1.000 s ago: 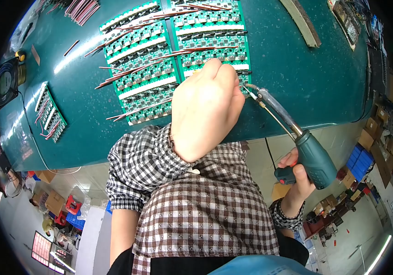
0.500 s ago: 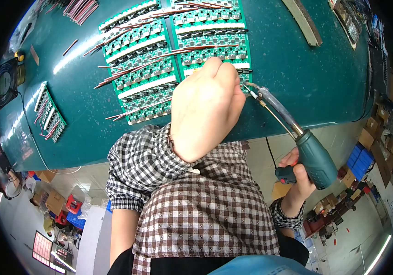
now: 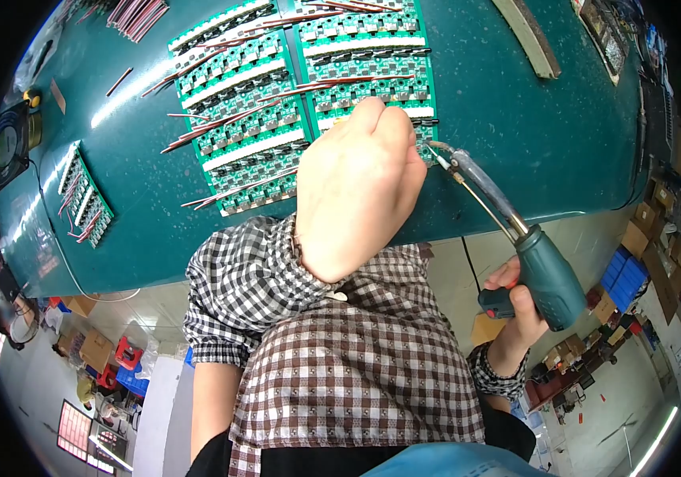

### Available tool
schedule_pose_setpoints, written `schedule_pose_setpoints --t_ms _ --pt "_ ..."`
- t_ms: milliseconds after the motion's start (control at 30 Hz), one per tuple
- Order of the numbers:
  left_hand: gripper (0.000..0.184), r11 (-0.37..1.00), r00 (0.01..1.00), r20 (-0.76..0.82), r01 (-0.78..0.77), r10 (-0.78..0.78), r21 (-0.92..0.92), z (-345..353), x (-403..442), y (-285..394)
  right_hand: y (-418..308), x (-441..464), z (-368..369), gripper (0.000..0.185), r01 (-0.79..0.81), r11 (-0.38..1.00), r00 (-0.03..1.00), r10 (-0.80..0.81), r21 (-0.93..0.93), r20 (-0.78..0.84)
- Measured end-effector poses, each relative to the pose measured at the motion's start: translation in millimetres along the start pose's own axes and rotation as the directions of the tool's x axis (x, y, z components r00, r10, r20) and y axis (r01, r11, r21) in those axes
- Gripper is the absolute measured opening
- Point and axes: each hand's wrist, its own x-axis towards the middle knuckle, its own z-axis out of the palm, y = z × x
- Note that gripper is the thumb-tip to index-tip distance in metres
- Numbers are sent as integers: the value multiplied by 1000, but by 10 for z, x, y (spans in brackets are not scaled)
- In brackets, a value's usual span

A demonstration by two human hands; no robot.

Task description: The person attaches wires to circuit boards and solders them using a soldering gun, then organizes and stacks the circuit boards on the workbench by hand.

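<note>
My right hand [image 3: 522,312] is wrapped round the grip of a dark green soldering gun [image 3: 551,278]. Its bent metal tip and thin solder feed tube point at the right edge of a green circuit board panel [image 3: 368,36], just beside my left hand. My left hand [image 3: 360,187] is closed over the panel's lower part, knuckles up. Its fingertips, and whatever they pinch, are hidden beneath it. A second board panel [image 3: 237,95] lies to the left, with red, black and white wires [image 3: 221,127] across it. Whether the tip touches the board is unclear.
A smaller wired board [image 3: 85,195] lies at the left of the green table [image 3: 150,238]. A wire bundle [image 3: 138,17] lies at the far left. A long worn strip [image 3: 530,40] is at the far right. A black fan [image 3: 11,147] stands at the left edge.
The soldering gun has shifted very slightly to the right, its tip a little away from my left hand. My left hand stays almost in place.
</note>
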Motion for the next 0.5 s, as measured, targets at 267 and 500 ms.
schedule_pose_setpoints --t_ms 267,500 --pt "13 1000 1000 -3 -4 4 12 4 -2 -6 -13 6 -7 38 -2 998 1000 2 57 3" --pt "14 1000 1000 -8 13 -13 20 14 -4 -6 -60 6 42 43 -15 999 998 18 45 -58"
